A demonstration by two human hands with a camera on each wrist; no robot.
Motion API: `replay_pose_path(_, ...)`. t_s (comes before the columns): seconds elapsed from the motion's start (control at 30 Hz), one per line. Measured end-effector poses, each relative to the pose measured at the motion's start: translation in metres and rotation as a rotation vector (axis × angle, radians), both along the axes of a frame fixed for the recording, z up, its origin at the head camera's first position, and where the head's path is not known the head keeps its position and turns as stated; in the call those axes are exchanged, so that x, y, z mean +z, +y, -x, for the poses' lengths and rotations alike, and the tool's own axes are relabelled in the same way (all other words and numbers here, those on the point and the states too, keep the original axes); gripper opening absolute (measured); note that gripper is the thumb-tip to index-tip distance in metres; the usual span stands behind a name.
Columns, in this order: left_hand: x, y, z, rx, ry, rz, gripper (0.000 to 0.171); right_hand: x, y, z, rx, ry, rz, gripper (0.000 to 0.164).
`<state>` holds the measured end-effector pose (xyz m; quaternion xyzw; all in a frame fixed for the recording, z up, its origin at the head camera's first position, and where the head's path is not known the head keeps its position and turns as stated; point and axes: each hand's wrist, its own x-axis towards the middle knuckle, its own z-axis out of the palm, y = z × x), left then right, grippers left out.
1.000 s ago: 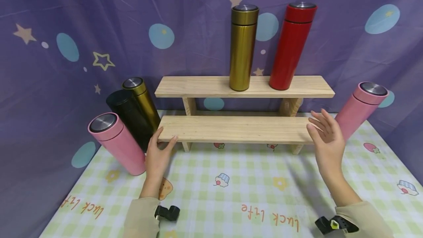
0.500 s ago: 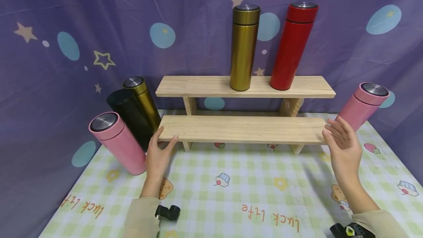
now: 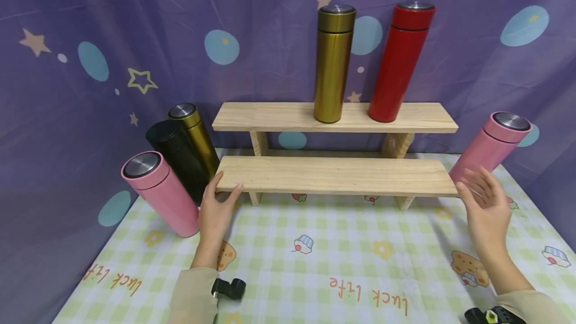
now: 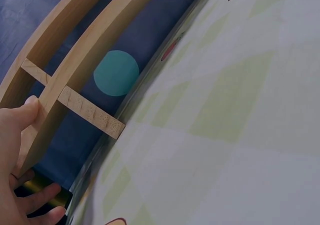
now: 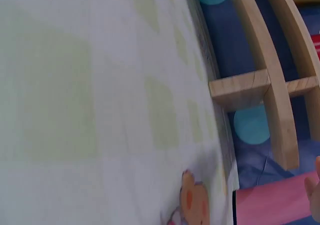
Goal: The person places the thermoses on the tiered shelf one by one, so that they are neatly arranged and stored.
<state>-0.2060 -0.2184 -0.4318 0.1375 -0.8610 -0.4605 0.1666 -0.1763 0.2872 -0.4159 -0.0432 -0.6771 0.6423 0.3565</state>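
Seemingly steadying the wooden shelf (image 3: 337, 176) near the desk's (image 3: 279, 284) back edge, my left hand (image 3: 216, 218) pinches its lower front-left corner while my right hand (image 3: 488, 214), relaxed and empty, hovers by the right-edge pink bottle (image 3: 489, 145), whose grasp would need curled fingers.

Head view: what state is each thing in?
Red flask: upright, lidded
Upper gold flask: upright, lidded
Lower gold flask: upright, lidded
Left pink flask: upright, lidded
Right pink flask: upright, lidded
Black flask: upright, lid unclear
Two-tier wooden shelf: standing
Left hand: holding shelf's left end
Right hand: holding nothing
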Motion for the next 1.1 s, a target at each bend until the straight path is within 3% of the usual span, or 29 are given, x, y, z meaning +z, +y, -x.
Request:
replay_pose_path(0.33, 0.000, -0.001, 0.001, -0.001, 0.004, 0.001, 0.075, -0.005, 0.017, 0.002, -0.112, -0.104, -0.035, 0.054)
replay_pose_path(0.7, 0.000, -0.001, 0.001, 0.000, 0.005, 0.005, 0.076, 0.000, 0.036, 0.004, -0.154, -0.141, 0.039, 0.055)
replay_pose_path(0.93, -0.001, -0.001, 0.001, -0.003, -0.003, 0.004, 0.078, 0.001, 0.046, 0.007, -0.147, -0.098, 0.148, 0.057)
replay_pose_path(1.1, -0.001, 0.000, 0.000, -0.007, 0.004, -0.001, 0.077, 0.000, 0.051, 0.012, -0.190, -0.167, 0.100, 0.059)
